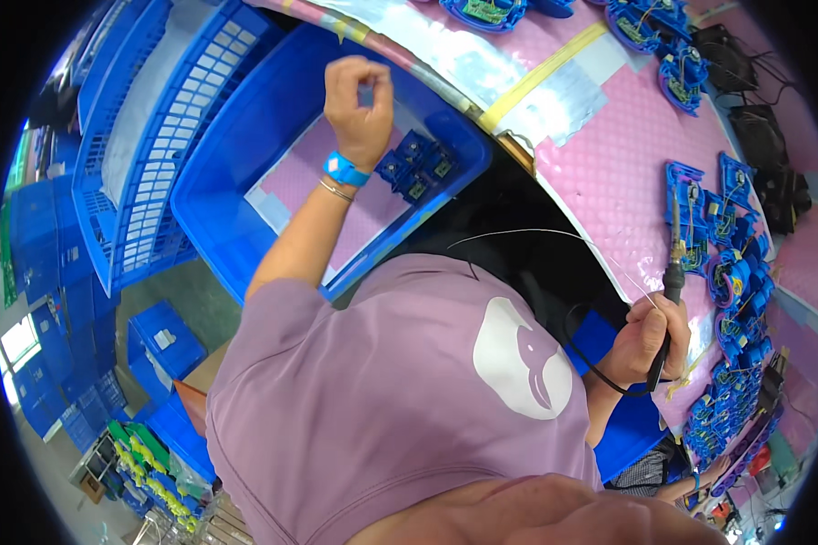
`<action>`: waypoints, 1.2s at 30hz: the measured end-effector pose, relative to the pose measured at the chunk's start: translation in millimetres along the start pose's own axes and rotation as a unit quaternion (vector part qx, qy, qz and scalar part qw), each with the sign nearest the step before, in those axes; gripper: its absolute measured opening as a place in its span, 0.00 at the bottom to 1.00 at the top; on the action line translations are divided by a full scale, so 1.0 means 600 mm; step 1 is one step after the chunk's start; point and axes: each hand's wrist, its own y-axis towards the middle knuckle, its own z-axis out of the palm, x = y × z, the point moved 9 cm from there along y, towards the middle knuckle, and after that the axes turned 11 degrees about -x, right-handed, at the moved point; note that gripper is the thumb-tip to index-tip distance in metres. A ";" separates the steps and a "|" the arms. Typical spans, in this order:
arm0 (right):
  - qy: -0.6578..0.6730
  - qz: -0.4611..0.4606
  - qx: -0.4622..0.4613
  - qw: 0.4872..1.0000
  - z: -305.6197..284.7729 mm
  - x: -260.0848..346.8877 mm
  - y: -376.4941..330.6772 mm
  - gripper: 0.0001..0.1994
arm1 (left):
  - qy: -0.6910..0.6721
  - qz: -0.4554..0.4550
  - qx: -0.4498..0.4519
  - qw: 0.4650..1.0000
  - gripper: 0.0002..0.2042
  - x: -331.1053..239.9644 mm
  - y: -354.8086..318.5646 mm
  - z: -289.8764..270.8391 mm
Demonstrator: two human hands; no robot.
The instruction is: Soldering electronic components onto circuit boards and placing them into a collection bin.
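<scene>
Presently, the left hand (346,107) curls above a blue plastic bin (211,222); whether it holds anything, I cannot tell. The right hand (653,341) grips a black-handled soldering iron (673,280). A few blue plastic housings with circuit boards (414,167) lie in the bin; many more lie beside the right hand, on the pink padded surface (591,177), so probably much is left.

I count two hands (345,102), one soldering iron (673,274) at three o'clock, one tub (282,109) at eleven, one wristband (344,170), one bracelet (336,189)
</scene>
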 end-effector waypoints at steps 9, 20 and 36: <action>0.023 0.000 0.017 1.000 -0.021 0.027 -0.014 0.06 | 0.107 0.177 0.286 0.936 0.11 -0.088 0.170 0.269; 0.034 0.033 -0.031 0.998 -0.070 0.000 -0.035 0.05 | -0.016 0.211 0.435 0.875 0.14 -0.206 0.043 0.270; 0.031 0.032 -0.014 0.999 -0.053 0.014 -0.043 0.05 | -0.046 0.186 0.437 0.879 0.04 -0.180 0.086 0.253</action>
